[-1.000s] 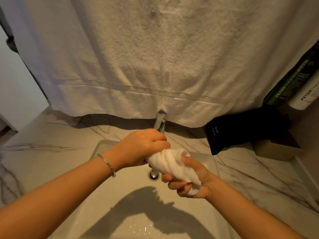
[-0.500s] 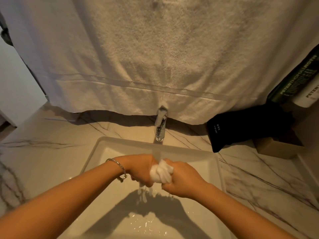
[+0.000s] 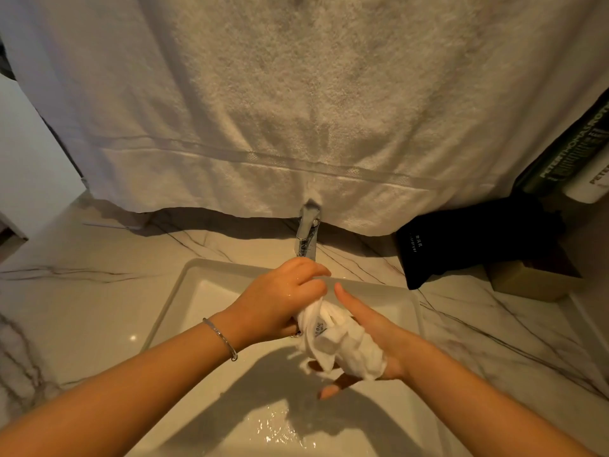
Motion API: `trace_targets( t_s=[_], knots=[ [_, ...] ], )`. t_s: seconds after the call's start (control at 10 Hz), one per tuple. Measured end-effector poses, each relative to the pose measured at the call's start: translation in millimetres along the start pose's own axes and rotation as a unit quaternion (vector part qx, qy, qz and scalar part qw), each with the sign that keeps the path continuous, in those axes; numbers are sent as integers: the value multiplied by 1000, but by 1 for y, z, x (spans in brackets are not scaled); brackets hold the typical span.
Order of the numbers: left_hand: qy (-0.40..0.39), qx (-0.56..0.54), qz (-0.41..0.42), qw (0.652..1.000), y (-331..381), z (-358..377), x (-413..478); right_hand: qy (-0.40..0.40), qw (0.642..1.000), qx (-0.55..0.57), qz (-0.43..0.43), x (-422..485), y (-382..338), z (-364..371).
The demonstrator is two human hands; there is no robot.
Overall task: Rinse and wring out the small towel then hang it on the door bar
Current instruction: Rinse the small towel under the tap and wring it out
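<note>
Over the one white sink (image 3: 184,282) set in the marble worktop (image 3: 82,291), the single small towel (image 3: 346,344) is twisted into a roll between two hands. The left hand (image 3: 280,305), wearing one bracelet (image 3: 220,338), curls tightly round the roll's upper end, while the right hand (image 3: 385,331) lies loose under the lower end, thumb straight and off the cloth. One faucet (image 3: 308,235) stands at the sink's back edge under one large hanging towel (image 3: 296,110), and one black pouch (image 3: 471,239) sits at the worktop's back right.

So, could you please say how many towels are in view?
2. The small towel, gripped by the left hand, lies across the right hand; the large towel hangs behind the faucet. Others may be hidden.
</note>
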State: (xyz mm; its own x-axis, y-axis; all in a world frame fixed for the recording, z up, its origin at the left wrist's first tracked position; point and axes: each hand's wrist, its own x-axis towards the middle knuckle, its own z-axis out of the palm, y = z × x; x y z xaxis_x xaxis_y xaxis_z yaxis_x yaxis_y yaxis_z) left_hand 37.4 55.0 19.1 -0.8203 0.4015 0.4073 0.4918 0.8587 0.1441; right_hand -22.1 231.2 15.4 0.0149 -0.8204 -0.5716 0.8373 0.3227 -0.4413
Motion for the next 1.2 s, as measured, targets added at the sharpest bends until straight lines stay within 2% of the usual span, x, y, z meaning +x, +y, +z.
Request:
trace_targets(
  t_s=[0.1, 0.2, 0.3, 0.4, 0.5, 0.6, 0.7, 0.8, 0.9, 1.0, 1.1, 1.2],
  knots=[
    [39, 48, 46, 997, -1, 2, 1, -140, 988, 60, 36, 3, 11, 11],
    [23, 77, 91, 993, -7, 4, -1, -103, 994, 13, 45, 5, 13, 19],
    [-80, 86, 86, 989, -11, 8, -5, 67, 972, -227, 2, 8, 15, 20],
    [-207, 68, -11, 976, -8, 15, -7, 236, 853, -460, -65, 18, 20, 18],
    [-276, 22, -151, 949, 6, 27, -6, 354, 662, -654, -94, 23, 18, 8],
    [-357, -92, -271, 889, 17, 35, 5, 357, 510, -777, -96, 28, 16, -7],
    [-431, -142, -300, 839, 13, 29, 15, 351, 511, -778, -103, 32, 21, -11],
    [-383, -92, -283, 875, 9, 25, 15, 326, 633, -697, -84, 20, 11, -10],
    [-248, 3, -221, 943, 7, 23, 6, 265, 811, -509, -113, 1, -6, -5],
    [-111, 22, -129, 985, 4, 17, 0, 158, 961, -195, -118, -9, -11, -9],
    [-41, 33, -79, 995, 3, 13, 2, -3, 997, -17, -78, -10, -8, -10],
    [-25, 38, -46, 998, -1, 10, 5, -119, 990, -36, -70, -10, -4, -4]
  ],
)
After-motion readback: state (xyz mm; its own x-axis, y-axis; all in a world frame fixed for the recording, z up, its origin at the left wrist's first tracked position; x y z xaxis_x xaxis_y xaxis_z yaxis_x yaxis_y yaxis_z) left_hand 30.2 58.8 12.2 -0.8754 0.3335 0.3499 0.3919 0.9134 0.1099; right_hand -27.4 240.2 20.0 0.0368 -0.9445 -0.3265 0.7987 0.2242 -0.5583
